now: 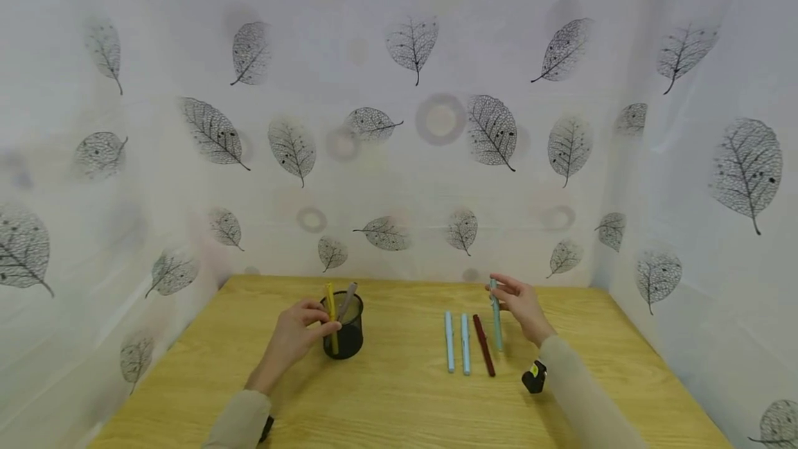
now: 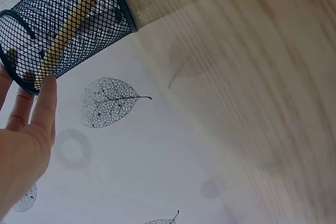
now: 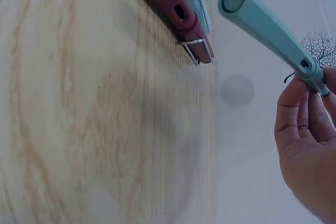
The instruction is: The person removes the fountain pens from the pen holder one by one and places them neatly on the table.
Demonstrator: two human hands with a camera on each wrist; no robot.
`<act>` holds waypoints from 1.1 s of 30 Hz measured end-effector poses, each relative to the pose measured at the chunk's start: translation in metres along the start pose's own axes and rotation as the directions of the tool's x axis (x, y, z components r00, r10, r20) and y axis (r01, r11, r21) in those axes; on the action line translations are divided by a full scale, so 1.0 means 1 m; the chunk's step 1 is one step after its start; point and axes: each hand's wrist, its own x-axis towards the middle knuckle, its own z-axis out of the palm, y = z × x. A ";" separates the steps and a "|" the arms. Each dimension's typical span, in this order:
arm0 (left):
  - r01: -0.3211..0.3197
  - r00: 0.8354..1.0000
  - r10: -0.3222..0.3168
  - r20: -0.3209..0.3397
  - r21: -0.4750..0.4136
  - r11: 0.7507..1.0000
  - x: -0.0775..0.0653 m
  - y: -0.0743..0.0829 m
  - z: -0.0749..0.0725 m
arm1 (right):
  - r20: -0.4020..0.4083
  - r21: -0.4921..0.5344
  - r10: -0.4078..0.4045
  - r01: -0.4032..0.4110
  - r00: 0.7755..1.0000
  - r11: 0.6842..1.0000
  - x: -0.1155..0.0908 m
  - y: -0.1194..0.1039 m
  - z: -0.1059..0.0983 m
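Note:
In the head view my left hand [image 1: 302,330] is at the rim of a black mesh pen holder [image 1: 350,339], thumb across its near side. A yellow pen [image 1: 330,300] and a grey pen [image 1: 346,298] stand tilted inside. The left wrist view shows fingers on the rim of the mesh holder [image 2: 79,30], the yellow pen [image 2: 68,30] visible through it. My right hand [image 1: 522,307] pinches a light green pen [image 1: 497,324] near its upper end. That pen [image 3: 268,30] hangs steeply, its lower end pointing at the right wrist camera.
Two light blue pens [image 1: 449,341] and a dark red pen [image 1: 483,345] lie side by side on the wooden table [image 1: 399,400], left of my right hand. A white curtain with leaf prints [image 1: 399,179] stands behind and beside the table. A black wrist device [image 1: 534,377] shows below the right forearm.

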 end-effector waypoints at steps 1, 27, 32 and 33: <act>0.000 1.000 0.000 0.001 -0.002 1.000 0.000 0.000 0.000 | 0.004 -0.006 0.003 -0.003 1.000 1.000 0.000 0.001 -0.001; 0.015 1.000 -0.015 0.004 -0.044 0.999 0.000 -0.001 0.000 | 0.134 -0.114 0.137 -0.122 0.981 0.986 -0.004 0.021 -0.014; 0.016 1.000 -0.015 0.003 -0.037 0.999 0.000 0.000 0.000 | 0.157 -0.150 0.162 -0.138 0.974 0.979 -0.006 0.022 -0.015; 0.018 1.000 -0.018 0.004 -0.037 0.999 0.000 0.001 -0.001 | 0.164 -0.159 0.167 -0.141 0.972 0.977 -0.006 0.023 -0.015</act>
